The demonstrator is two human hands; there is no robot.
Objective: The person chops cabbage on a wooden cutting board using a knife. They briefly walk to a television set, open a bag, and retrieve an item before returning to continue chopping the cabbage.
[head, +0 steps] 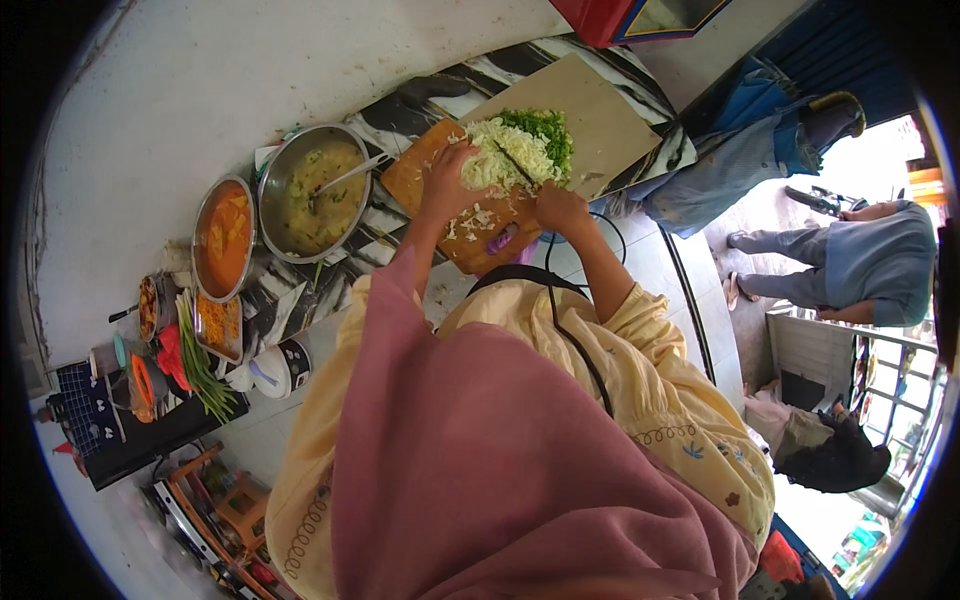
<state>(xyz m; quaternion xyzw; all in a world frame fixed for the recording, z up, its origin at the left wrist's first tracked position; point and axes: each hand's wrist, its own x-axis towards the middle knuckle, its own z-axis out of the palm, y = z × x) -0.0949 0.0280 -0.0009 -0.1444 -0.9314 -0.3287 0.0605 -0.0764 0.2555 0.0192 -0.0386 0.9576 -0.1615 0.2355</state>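
Note:
A wooden cutting board (411, 174) lies in front of me with a heap of shredded pale cabbage (484, 159) on it. Chopped green leaves or scallions (556, 150) are piled against the cabbage's far right side. My right hand (561, 207) grips a knife (513, 162) whose dark blade lies across the cabbage; its handle is hidden in the fist. At the heap's left edge rests my left hand (448, 180), thumb and fingers apart, holding nothing. Loose shreds (474, 219) are scattered near the board's handle hole.
Left are a steel bowl of yellowish soup (330, 161) with a ladle (352, 174), a bowl of orange curry (225, 240), a tray of orange shreds (217, 322) and scallions (199, 367). A beige board (600, 112) lies beyond. A person (870, 255) stands outside, right.

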